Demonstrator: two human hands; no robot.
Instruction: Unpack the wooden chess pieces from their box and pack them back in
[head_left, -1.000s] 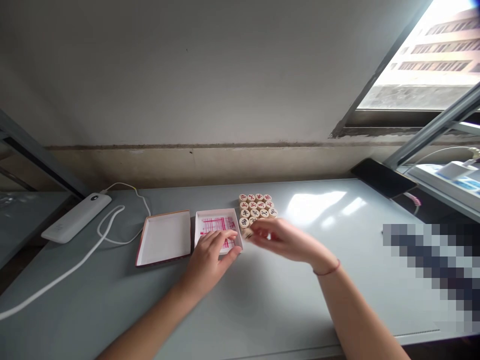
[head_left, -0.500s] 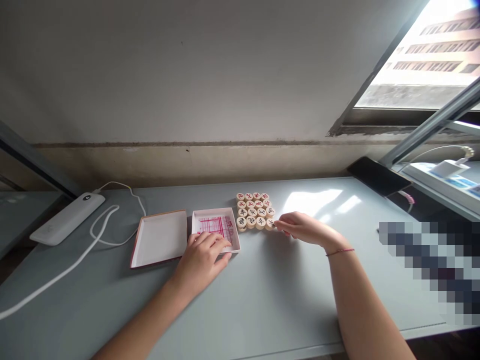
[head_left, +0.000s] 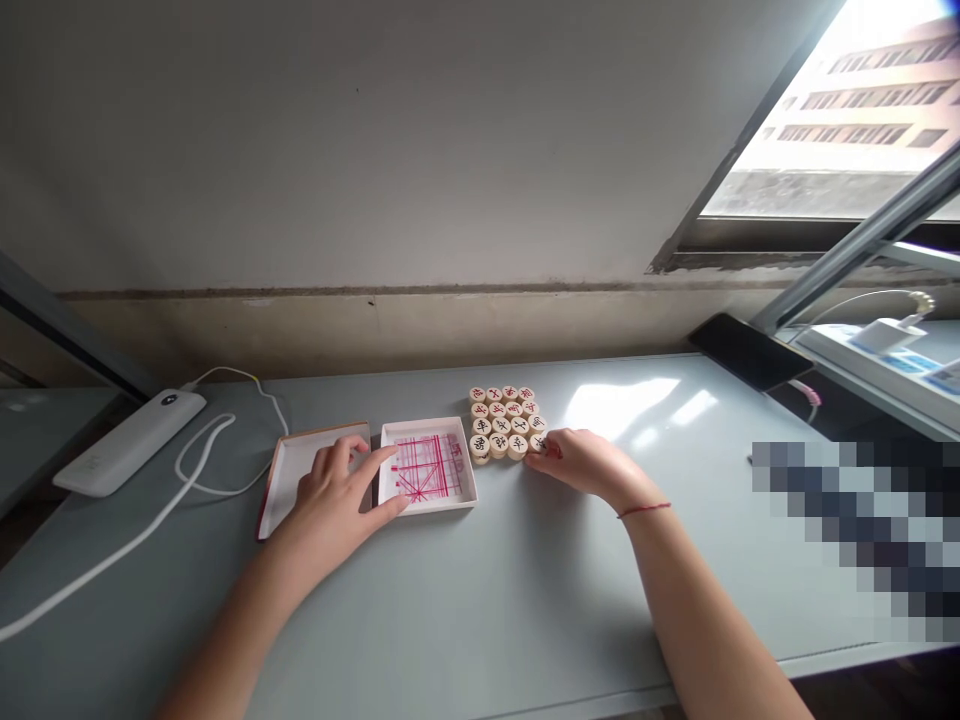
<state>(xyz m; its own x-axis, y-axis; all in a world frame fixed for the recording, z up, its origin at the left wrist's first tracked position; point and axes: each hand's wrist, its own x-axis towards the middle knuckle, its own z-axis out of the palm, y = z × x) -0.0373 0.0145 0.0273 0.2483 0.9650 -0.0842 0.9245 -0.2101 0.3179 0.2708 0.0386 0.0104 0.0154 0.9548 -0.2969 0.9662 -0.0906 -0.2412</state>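
Several round wooden chess pieces with red and black characters lie packed in a square block on the grey table. My right hand rests at the block's near right corner, fingertips pinched against the corner piece. A small white box holding a folded sheet with red lines sits left of the pieces. Its lid lies open side up further left. My left hand rests with fingers spread over the lid and the box's left edge, holding nothing.
A white power bank with a white cable lies at the far left. A dark phone leans at the back right by the window frame. A white charger sits on the sill. A blurred patch covers the right.
My left hand slid left off the box's contents onto the lid, uncovering the red-lined sheet. My right hand moved from the block's near left corner to its near right corner.
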